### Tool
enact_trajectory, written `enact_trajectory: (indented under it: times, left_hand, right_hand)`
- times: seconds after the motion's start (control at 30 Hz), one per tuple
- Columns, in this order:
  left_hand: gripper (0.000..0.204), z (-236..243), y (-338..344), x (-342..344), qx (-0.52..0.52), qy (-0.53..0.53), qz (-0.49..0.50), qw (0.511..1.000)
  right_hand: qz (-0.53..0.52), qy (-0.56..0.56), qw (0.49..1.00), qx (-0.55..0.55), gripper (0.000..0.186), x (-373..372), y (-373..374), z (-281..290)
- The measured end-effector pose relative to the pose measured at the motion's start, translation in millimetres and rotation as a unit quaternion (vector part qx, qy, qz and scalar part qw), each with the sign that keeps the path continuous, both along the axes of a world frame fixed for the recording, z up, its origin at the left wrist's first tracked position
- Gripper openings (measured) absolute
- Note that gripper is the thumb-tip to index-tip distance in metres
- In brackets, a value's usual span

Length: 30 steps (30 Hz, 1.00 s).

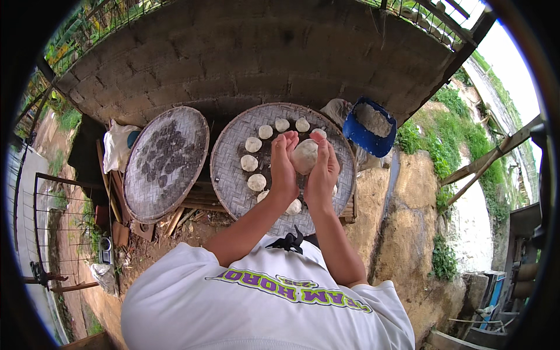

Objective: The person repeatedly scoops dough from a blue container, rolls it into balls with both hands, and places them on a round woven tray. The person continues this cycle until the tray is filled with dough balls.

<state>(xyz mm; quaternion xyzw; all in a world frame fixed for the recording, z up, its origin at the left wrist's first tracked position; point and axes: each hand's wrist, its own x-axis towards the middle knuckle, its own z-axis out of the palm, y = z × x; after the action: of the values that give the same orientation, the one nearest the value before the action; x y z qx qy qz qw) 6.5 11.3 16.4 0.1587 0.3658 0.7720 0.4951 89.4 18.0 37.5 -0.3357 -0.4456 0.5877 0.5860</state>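
Well beyond the grip, a broad grey-brown block wall (233, 64). On the near side of the grip, a white shirt (251, 318) with purple and green lettering across the chest. Directly below the grip, a large round woven tray (230, 169), grey and floury, darker toward the middle. To the left of the grip, a second woven tray (175, 192), covered over its middle with dark blotches. To the right of the grip and a little farther off, a blue container (374, 147) holding white powder (373, 119). Farther left, past the second woven tray, a white bag (119, 146). At the grip itself, left hand (283, 169) and right hand (321, 175) facing each other, closed from both sides on a pale ball (303, 156). Sits between the palms, held up above the large round woven tray. Around and below the grip, other pale balls (256, 182), smaller-looking, set in a ring, some partly hidden behind hands and forearms.
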Motion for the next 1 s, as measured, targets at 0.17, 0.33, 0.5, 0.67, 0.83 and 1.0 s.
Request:
enact_trajectory:
  times: [0.17, 0.33, 0.5, 0.67, 0.83, 1.0]
  left_hand:
    - [0.077, 7, -14, -25, -0.012, -0.216, -0.307, 0.927]
    - [0.085, 20, -8, 0, -0.092, -0.045, -0.121, 0.987]
    - [0.069, 12, -15, -19, -0.067, -0.293, -0.219, 0.928]
    - [0.062, -8, -7, -19, 0.012, -0.13, -0.274, 0.953]
    - [0.062, -7, -16, -15, -0.057, -0.192, -0.154, 0.967]
    - [0.065, -39, 4, -24, -0.03, -0.145, -0.232, 0.961]
  right_hand:
    - [-0.096, -0.292, 0.818, 0.486, 0.041, 22, -1, 8]
    - [0.087, -0.002, 0.996, 0.001, 0.043, 21, 16, 0]
    - [0.1, -0.189, 0.975, 0.056, 0.066, 27, -3, -5]
    - [0.066, 0.138, 0.969, -0.193, 0.039, 20, 8, -1]
    - [0.022, 0.172, 0.947, -0.271, 0.041, 5, -15, -18]
    - [0.025, 0.049, 0.992, -0.116, 0.045, 15, -2, -45]
